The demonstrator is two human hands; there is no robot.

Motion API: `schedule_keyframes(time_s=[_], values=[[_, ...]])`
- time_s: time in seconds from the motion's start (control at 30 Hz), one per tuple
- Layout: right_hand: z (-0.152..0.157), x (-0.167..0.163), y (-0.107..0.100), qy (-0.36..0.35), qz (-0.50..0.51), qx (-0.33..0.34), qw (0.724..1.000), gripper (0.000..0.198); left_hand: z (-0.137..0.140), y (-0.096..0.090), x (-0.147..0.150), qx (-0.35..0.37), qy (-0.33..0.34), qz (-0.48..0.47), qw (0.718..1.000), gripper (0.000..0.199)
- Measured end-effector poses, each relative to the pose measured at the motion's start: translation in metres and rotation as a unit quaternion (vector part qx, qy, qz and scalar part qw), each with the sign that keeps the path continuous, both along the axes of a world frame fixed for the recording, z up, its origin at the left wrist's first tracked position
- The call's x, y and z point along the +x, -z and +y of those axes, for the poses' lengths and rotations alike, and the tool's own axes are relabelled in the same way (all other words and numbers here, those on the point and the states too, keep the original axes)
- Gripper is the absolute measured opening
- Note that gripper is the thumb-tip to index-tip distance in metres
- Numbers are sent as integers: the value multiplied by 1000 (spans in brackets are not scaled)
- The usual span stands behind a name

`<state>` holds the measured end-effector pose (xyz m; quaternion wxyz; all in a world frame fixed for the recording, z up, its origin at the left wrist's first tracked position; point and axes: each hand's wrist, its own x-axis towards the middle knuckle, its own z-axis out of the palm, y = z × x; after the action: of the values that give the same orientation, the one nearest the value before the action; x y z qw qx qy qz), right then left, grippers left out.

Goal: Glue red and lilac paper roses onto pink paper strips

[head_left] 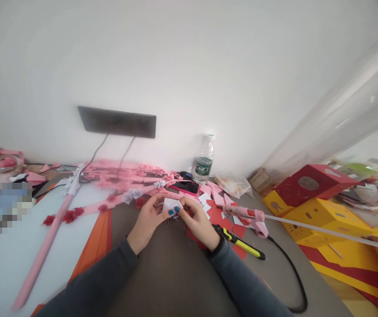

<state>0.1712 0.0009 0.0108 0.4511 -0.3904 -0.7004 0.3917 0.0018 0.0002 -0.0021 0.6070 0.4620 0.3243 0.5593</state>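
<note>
White paper [172, 204], thin and angular, between both hands [148, 222] [196, 220]

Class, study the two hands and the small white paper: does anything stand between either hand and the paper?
Nothing visible does. The left hand and right hand both hold the white paper directly. The pink glue gun lies off to the right, outside that grasp.

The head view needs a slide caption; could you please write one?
Left hand and right hand hold white paper near a pink glue gun.
</note>
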Motion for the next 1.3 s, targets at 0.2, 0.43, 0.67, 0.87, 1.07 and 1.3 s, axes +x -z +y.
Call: schedule_keyframes(time_s=[0.2, 0.43, 0.67, 0.87, 1.07, 1.3], values=[[-1, -1, -1, -27, -11, -12, 1000, 40, 3, 1, -6, -13, -36, 46, 998, 36], [0, 1, -3, -17, -49, 24, 998, 46, 2, -9, -10, 31, -44, 119, 991, 28], [-3, -2, -3, 61, -146, 142, 977, 36, -1, -6, -8, 75, -82, 172, 979, 23], [-4, -3, 0, 65, -139, 139, 978, 35, -4, -4, -7, 109, -98, 216, 965, 15], [0, 0, 2, 45, -53, 68, 995, 36, -6, -9, -9, 146, -83, 237, 957, 27], [-3, -3, 2, 6, -58, 50, 997, 29, -7, -11, -6, 160, -103, 237, 953, 34]])
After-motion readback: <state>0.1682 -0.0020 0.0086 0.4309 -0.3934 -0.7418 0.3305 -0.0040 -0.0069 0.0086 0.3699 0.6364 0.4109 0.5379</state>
